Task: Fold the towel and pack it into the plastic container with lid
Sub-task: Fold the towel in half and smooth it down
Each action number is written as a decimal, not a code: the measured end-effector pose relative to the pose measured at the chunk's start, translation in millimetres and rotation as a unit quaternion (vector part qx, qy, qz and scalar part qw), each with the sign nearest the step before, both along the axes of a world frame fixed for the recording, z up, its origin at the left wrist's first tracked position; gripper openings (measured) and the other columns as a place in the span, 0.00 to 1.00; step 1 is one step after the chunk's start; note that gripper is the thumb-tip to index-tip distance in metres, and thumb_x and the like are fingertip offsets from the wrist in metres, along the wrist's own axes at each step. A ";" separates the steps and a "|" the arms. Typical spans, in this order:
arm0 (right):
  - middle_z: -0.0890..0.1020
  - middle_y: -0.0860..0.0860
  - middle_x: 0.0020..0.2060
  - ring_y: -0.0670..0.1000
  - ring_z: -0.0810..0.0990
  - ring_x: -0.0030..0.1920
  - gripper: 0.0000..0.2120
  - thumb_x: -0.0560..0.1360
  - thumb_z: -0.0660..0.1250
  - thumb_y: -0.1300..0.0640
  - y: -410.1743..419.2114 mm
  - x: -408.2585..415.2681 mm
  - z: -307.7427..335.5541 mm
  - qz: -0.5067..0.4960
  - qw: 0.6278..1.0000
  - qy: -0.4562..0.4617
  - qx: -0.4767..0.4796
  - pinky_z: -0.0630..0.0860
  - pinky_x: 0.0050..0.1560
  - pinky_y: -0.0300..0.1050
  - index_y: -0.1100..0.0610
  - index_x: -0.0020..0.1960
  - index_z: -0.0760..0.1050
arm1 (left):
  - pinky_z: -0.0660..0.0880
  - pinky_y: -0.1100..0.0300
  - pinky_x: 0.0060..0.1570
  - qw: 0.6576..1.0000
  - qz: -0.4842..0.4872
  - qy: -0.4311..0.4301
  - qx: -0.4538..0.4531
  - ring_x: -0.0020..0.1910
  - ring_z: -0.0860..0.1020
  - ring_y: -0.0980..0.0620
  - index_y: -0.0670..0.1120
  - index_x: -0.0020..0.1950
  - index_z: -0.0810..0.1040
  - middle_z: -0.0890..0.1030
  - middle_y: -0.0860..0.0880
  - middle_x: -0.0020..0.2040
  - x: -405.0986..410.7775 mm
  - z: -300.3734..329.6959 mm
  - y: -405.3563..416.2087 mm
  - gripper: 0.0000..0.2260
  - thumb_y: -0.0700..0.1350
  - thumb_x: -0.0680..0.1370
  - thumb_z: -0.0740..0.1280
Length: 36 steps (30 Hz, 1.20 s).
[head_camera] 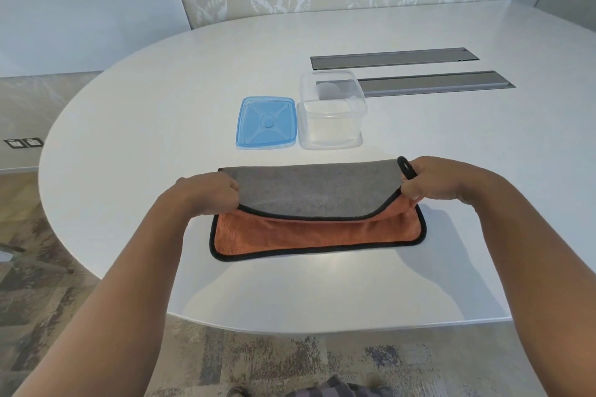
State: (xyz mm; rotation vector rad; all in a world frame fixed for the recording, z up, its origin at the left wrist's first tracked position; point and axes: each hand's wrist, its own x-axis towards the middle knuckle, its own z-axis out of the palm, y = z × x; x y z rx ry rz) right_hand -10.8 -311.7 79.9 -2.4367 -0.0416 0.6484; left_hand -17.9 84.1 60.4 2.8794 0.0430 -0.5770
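A towel (317,213), orange on one side and grey on the other with black trim, lies on the white table (161,106). Its far part is turned over toward me, grey side up, and held above the orange layer. My left hand (211,192) grips the left corner of that flap. My right hand (429,182) grips the right corner, beside a black hanging loop (407,167). Behind the towel stands a clear square plastic container (332,113), with nothing inside. Its blue lid (267,122) lies flat just left of it.
Two long grey recessed strips (395,58) (435,83) are set into the tabletop behind and right of the container. The table's curved near edge runs close below the towel. Patterned carpet (258,361) lies beneath, with floor sockets (24,142) at far left.
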 end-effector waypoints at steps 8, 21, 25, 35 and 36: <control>0.71 0.44 0.27 0.48 0.67 0.30 0.15 0.66 0.77 0.54 -4.7 -5.0 -9.0 0.077 0.993 0.012 -0.091 0.64 0.34 0.43 0.54 0.34 0.69 | 0.65 0.57 0.34 0.991 -0.073 0.102 0.046 0.36 0.68 0.49 0.45 0.36 0.69 0.71 0.48 0.37 -11.1 -3.5 -9.9 0.08 0.40 0.75 0.63; 0.79 0.51 0.35 0.50 0.75 0.37 0.29 0.75 0.68 0.34 2.4 -8.2 10.2 0.036 0.988 -0.012 -0.148 0.69 0.42 0.45 0.61 0.37 0.76 | 0.70 0.61 0.36 0.991 -0.080 0.103 -0.021 0.33 0.77 0.55 0.47 0.36 0.80 0.82 0.55 0.34 -15.3 8.8 -26.9 0.10 0.50 0.74 0.70; 0.86 0.54 0.42 0.50 0.80 0.41 0.11 0.71 0.76 0.48 7.2 -9.2 4.3 0.109 0.976 0.019 -0.189 0.74 0.45 0.45 0.56 0.42 0.82 | 0.68 0.62 0.34 0.986 -0.154 0.030 -0.051 0.33 0.75 0.57 0.48 0.36 0.78 0.79 0.55 0.33 -15.2 -4.6 -51.0 0.12 0.53 0.76 0.72; 0.88 0.47 0.44 0.50 0.86 0.48 0.16 0.75 0.64 0.48 2.3 -8.4 10.2 0.001 0.992 0.089 -0.088 0.76 0.48 0.46 0.58 0.43 0.85 | 0.77 0.60 0.44 0.972 -0.159 -0.034 -0.167 0.38 0.79 0.59 0.53 0.42 0.80 0.83 0.57 0.37 -17.1 -27.7 -97.0 0.06 0.53 0.77 0.71; 0.87 0.48 0.45 0.51 0.85 0.48 0.17 0.76 0.64 0.47 0.5 -6.7 9.5 -0.018 0.994 0.082 -0.067 0.77 0.49 0.47 0.59 0.45 0.85 | 0.78 0.58 0.45 0.975 -0.147 -0.045 -0.162 0.38 0.79 0.59 0.54 0.43 0.80 0.83 0.58 0.37 -15.6 -28.3 -98.4 0.06 0.53 0.78 0.71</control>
